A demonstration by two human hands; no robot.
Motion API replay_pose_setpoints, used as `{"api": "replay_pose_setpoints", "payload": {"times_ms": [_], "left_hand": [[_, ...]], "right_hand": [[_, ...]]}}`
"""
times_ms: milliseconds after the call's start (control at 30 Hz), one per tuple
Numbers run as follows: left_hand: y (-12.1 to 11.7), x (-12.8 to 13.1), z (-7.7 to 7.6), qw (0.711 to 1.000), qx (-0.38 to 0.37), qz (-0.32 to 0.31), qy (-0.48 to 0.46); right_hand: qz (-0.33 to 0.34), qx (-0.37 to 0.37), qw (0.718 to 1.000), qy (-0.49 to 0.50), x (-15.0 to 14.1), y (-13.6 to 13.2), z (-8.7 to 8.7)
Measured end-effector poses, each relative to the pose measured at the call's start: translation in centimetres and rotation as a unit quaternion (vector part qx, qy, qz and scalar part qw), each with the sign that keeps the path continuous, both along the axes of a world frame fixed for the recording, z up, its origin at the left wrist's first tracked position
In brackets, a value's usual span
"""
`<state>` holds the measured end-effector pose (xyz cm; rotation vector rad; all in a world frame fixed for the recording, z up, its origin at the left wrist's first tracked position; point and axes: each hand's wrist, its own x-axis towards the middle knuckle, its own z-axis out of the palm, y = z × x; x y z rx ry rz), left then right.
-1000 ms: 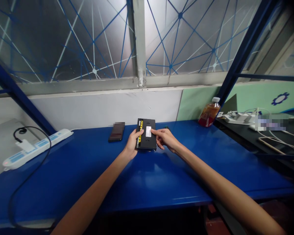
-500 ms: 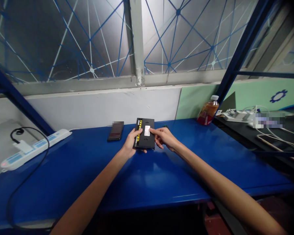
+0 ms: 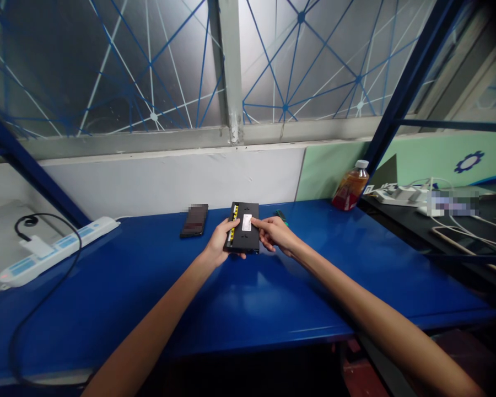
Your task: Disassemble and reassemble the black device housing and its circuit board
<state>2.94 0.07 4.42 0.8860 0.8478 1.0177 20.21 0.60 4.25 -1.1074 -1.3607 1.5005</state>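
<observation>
A black router (image 3: pixel 251 238) with a row of yellow ports along its left side and a white label on its face is held above the blue table. My left hand (image 3: pixel 220 240) grips its left side, thumb on top near the ports, fingertips showing under the near edge. My right hand (image 3: pixel 276 234) is at the router's right side; one finger stretches over the edge onto the label while the other fingers are bent below. A small green item (image 3: pixel 281 216) lies just behind my right hand, partly hidden by it.
A dark phone (image 3: pixel 194 220) lies left of the router. At the far left is a white power strip (image 3: pixel 62 248) with a black cable (image 3: pixel 76 259). A bottle of reddish drink (image 3: pixel 350 187) stands back right, near plugs and white cables (image 3: pixel 409 194). Blue frame posts flank the table (image 3: pixel 248 314).
The router and both hands keep almost the same pose. The view has shifted slightly, and more of the green item shows behind my right hand.
</observation>
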Motion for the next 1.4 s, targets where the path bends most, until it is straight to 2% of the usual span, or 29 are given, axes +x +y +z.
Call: {"api": "replay_pose_setpoints", "payload": {"times_ms": [533,767,933,1067,1133,1167,1267,1333,1400], "left_hand": [[-0.5,0.3,-0.1,0.997,0.076,0.002,-0.001],[-0.7,0.4,0.0,0.996,0.088,-0.016,-0.021],[-0.7,0.5,-0.4,0.994,0.109,-0.003,0.029],[-1.0,0.6,-0.6,0.978,0.178,0.027,0.104],[-1.3,0.6,-0.5,0.952,0.243,0.043,0.183],[-1.4,0.6,-0.4,0.928,0.284,0.056,0.233],[-1.7,0.5,-0.3,0.821,0.404,0.097,0.392],[-1.8,0.4,-0.5,0.750,0.449,0.113,0.473],[-1.8,0.4,-0.9,0.698,0.478,0.131,0.516]], "right_hand": [[0.027,0.084,0.996,0.020,0.2,-0.1,0.1],[0.039,0.092,0.995,0.016,0.3,-0.1,0.1],[0.031,0.110,0.993,0.001,0.1,-0.3,0.0],[0.023,0.153,0.987,-0.035,0.2,-0.4,-0.1],[0.011,0.188,0.979,-0.084,0.3,-0.6,0.0],[0.004,0.205,0.972,-0.110,0.4,-0.7,0.1],[-0.006,0.239,0.958,-0.156,0.5,-1.1,0.5],[-0.007,0.253,0.954,-0.161,0.5,-1.3,0.7],[-0.012,0.279,0.945,-0.172,0.5,-1.4,0.7]]}}
